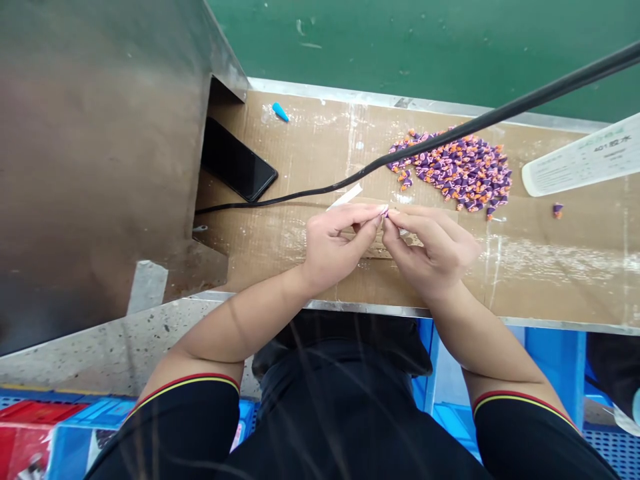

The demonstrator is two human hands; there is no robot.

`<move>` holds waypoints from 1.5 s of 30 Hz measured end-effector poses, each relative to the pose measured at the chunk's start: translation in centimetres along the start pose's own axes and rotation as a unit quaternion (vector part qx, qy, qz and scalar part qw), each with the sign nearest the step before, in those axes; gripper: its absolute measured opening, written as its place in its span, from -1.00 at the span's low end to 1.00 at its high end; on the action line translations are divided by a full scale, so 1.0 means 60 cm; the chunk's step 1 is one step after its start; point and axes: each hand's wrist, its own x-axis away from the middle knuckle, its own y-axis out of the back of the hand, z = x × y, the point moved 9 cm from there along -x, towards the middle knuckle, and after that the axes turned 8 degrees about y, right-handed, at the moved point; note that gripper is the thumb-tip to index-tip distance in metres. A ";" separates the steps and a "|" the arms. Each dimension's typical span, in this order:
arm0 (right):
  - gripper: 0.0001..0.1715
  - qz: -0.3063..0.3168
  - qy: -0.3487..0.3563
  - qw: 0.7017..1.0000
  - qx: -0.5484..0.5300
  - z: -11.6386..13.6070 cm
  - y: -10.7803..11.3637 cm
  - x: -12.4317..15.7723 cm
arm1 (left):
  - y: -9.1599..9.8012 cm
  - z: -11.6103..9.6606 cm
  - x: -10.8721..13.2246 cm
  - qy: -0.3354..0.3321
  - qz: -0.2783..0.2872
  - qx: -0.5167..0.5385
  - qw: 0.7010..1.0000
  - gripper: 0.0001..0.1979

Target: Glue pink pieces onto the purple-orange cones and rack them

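1. Metal housing point(100, 167), one, at far left, above the cardboard point(590, 300).
2. Phone point(240, 163), one, dark-screened, partly under the housing. Black cable point(395, 157), one, passes its near end and runs rightward across the heap; a tug on it could disturb phone or pieces.
3. Blue cone point(281, 112), one, lying near the far edge; liable to roll if bumped.
4. White strip point(345, 198), one, just beyond the left hand; a forward push of the knuckles could shift it.
5. Left hand point(337, 247), thumb and forefinger pinched together on a small purple piece point(385, 214).
6. Small purple piece, one, between the two hands, mostly hidden by fingertips. Such a narrow hold could let it slip, through uneven pressure.
7. Right hand point(435, 250), thumb and forefinger closed on the same piece from the other side.
8. Heap of purple and orange pieces point(465, 173), beyond the right hand; a stray knuckle could scatter its edge.
9. Loose piece point(557, 211), one, apart from the heap; easily overlooked.
10. Bottle point(585, 157), one, label marked "401"; its top is out of view. A knock could topple it.
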 end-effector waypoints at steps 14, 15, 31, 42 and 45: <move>-0.90 0.004 -0.038 0.998 -0.044 -0.021 -0.002 0.002 | -0.021 0.035 -0.003 0.112 0.096 0.139 0.979 -0.76; -0.91 0.010 -0.042 0.998 -0.041 -0.023 -0.003 0.003 | -0.021 0.036 -0.003 0.118 0.096 0.140 0.978 -0.75; -0.89 0.009 -0.024 1.000 0.008 -0.021 0.001 -0.003 | -0.030 0.040 0.001 0.124 0.110 0.154 0.974 -0.70; -0.79 0.172 0.005 0.985 0.004 -0.033 0.081 0.056 | -0.012 0.051 -0.002 0.124 0.078 0.116 0.982 -0.67; -0.76 0.280 0.005 0.960 0.008 -0.040 0.091 0.118 | -0.012 0.046 -0.005 0.099 0.073 0.106 0.987 -0.77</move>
